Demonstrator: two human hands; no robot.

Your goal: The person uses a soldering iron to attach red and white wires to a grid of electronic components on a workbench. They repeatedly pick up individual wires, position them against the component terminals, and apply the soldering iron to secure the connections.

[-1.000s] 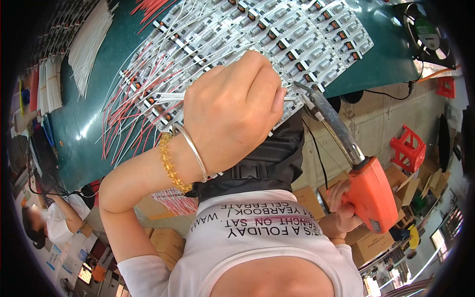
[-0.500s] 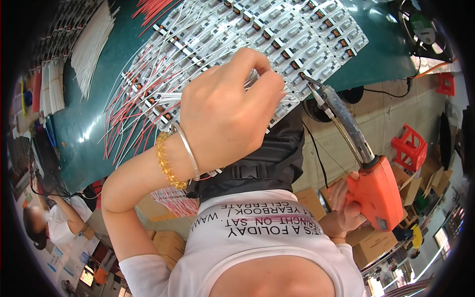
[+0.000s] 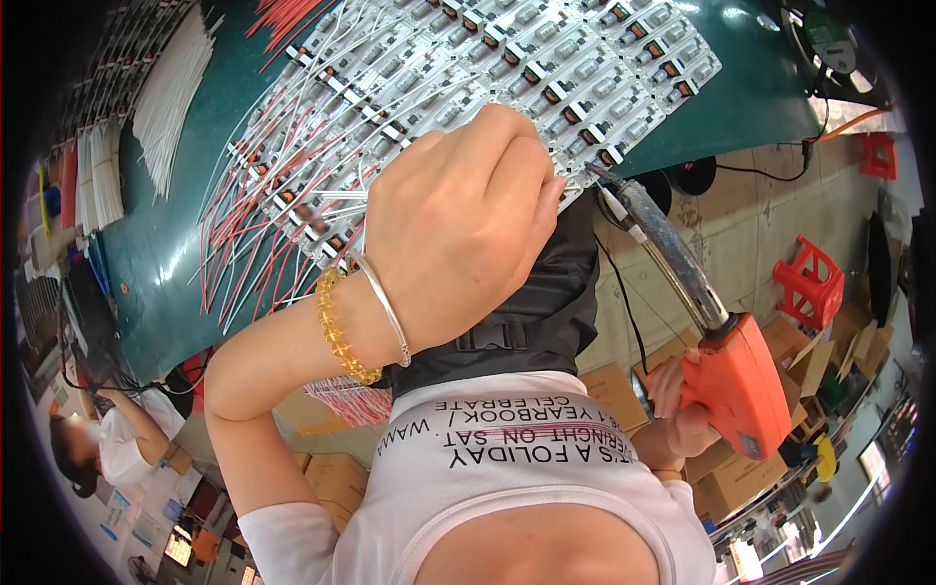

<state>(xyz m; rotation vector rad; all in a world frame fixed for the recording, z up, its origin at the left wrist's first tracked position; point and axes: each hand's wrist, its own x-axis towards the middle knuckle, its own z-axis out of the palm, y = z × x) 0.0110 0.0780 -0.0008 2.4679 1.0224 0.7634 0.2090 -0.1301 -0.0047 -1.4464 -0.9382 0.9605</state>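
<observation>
Gripping the orange-handled soldering gun (image 3: 736,380), the right hand (image 3: 681,408) has its fingers wrapped around the handle. The tip is at the lower right edge of the panel of small circuit boards (image 3: 570,78), which lies on the green table (image 3: 156,317); whether they touch, I cannot tell. The left hand (image 3: 458,219) curls over the panel's near side, its fingertips hidden, so I cannot tell what it pinches.

The tip sits near the left fingers, so a slip of the right wrist could burn them. A jolt could also shift the panel, and the left forearm could snag the loose red and white wires (image 3: 244,219) fanning off its left side.

The left hand itself blocks the view of the boards beneath. Around are a white wire bundle (image 3: 174,102), a black fan (image 3: 838,58), 1 red stool (image 3: 809,283) and 1 seated co-worker (image 3: 112,444).
</observation>
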